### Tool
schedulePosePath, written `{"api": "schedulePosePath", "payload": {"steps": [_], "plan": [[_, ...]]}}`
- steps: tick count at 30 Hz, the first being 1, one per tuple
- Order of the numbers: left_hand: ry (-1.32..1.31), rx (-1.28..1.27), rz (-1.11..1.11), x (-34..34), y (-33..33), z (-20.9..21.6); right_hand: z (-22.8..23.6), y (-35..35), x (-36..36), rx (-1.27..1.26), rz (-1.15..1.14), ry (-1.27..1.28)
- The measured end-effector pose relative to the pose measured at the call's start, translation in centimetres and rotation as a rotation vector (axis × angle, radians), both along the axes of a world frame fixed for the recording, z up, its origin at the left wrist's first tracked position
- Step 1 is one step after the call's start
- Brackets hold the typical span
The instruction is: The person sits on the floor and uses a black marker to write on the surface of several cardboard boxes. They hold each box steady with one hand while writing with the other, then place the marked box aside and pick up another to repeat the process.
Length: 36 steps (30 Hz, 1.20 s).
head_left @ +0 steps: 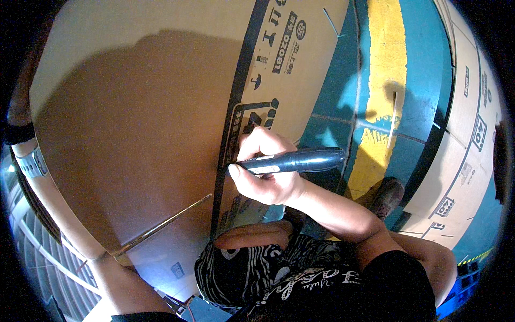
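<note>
My right hand (268, 174) is closed around a thick dark marker pen (308, 160), with its rear end pointing right. The pen's writing end is by the printed black stripe along the edge of a large brown cardboard box (134, 134); whether it touches the cardboard cannot be made out. My left arm, with a light-strapped watch (33, 163) at the wrist, runs up along the box's left side. In the dark at the far left edge lies my left hand (20, 110); its fingers are not distinguishable.
A narrow brown seam or strip (161, 225) crosses the lower box. To the right, a yellow line (383, 64) runs over the teal floor (424, 59). More printed cartons (458, 155) stand along the right. A shoe (389, 196) and a blue crate (466, 284) are at right.
</note>
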<state>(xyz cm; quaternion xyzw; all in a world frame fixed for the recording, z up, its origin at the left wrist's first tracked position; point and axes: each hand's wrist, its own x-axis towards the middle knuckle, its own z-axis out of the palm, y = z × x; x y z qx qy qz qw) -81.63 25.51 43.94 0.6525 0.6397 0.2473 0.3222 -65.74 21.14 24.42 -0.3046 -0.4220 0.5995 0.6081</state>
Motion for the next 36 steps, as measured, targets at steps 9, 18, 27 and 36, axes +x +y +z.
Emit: {"api": "schedulePosePath", "payload": {"steps": [9,18,27,36], "plan": [[-0.002,-0.002,0.014,-0.3,-0.5,0.0,0.0,-0.5,-0.4,0.007,-0.012,0.019],[0.001,-0.002,0.026,-0.6,-0.8,0.0,0.0,-1.0,-0.8,0.022,-0.002,-0.001],[0.001,-0.005,0.032,-0.8,-1.1,0.0,-0.1,-1.4,-1.1,0.045,-0.003,-0.015],[0.002,-0.007,0.038,-0.9,-1.2,-0.1,0.0,-1.7,-1.1,0.060,-0.003,-0.046]]}}
